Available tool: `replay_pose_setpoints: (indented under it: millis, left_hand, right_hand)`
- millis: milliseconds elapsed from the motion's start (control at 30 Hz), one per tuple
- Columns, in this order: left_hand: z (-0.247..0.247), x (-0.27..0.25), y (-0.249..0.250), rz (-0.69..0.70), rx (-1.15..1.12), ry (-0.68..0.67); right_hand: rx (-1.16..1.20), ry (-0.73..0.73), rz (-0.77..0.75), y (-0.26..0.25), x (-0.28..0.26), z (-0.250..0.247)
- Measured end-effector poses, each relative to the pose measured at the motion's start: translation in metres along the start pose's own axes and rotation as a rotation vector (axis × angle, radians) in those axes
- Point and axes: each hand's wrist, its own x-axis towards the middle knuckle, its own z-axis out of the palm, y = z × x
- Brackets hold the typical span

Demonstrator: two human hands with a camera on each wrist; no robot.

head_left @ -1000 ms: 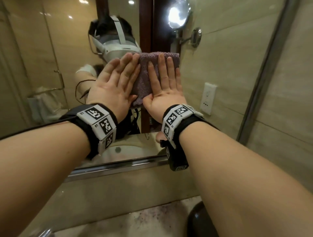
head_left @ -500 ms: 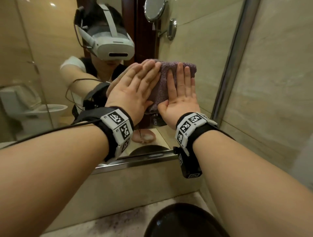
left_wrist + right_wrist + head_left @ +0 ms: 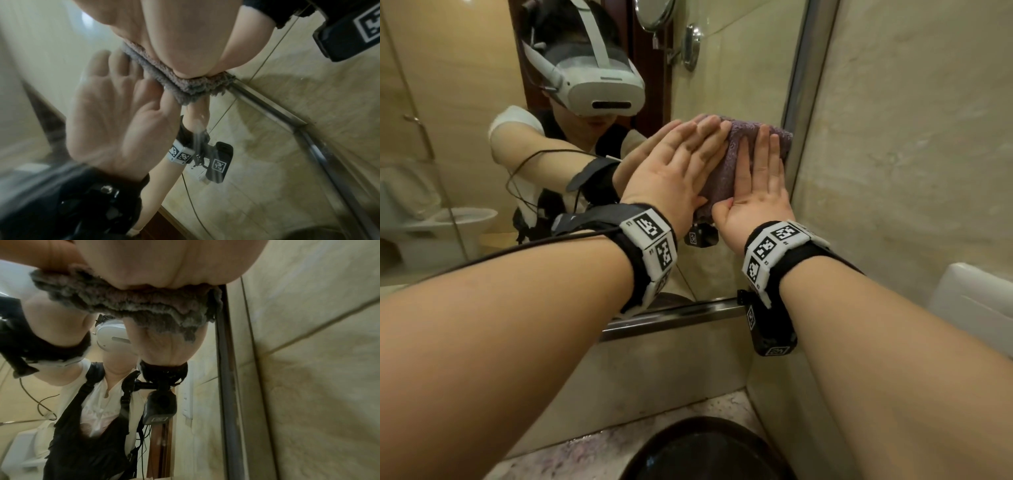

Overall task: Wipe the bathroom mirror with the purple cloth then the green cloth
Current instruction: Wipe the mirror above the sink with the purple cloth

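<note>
The folded purple cloth (image 3: pixel 734 161) lies flat against the bathroom mirror (image 3: pixel 458 102), close to the mirror's right metal frame (image 3: pixel 803 85). My left hand (image 3: pixel 681 161) presses its left part with straight fingers. My right hand (image 3: pixel 760 178) presses its right part, palm flat, fingers pointing up. In the left wrist view the cloth's fluffy lower edge (image 3: pixel 185 84) shows under a palm, above its reflection. The right wrist view shows the cloth (image 3: pixel 133 305) bunched under my right palm (image 3: pixel 164 264), beside the frame (image 3: pixel 226 369). No green cloth is in view.
A metal strip (image 3: pixel 671 317) runs along the mirror's bottom edge, above a beige backsplash. A black basin (image 3: pixel 705 452) sits below on a speckled counter (image 3: pixel 585 448). A tiled wall (image 3: pixel 911 137) stands right of the mirror, with a white object (image 3: pixel 972 301) on it.
Both hands have slid the purple cloth to the right across the mirror, from near its middle to right beside the right frame. Both palms stay flat on it.
</note>
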Motion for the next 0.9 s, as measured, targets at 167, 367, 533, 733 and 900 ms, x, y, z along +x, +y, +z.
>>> replay_pose_setpoints:
  millis: [167,367,533,733,900]
  left_hand:
    - [-0.003,0.0,0.0,0.001,0.025,-0.003]
    - [0.003,-0.014,-0.015,0.037,0.106,-0.019]
    - [0.016,-0.039,-0.041,0.033,0.117,-0.025]
    - [0.037,-0.075,-0.076,0.002,0.121,-0.033]
    - [0.053,-0.112,-0.11,-0.014,0.14,-0.054]
  right_hand:
    - [0.016,0.012,-0.012,-0.001,-0.001,0.001]
    - [0.032,0.021,-0.018,-0.019,-0.006,0.006]
    - [0.032,-0.053,-0.107,-0.043,-0.009,0.007]
    - [0.015,-0.072,-0.214,-0.08,-0.011,0.007]
    - [0.056,0.024,-0.285,-0.129,-0.017,0.019]
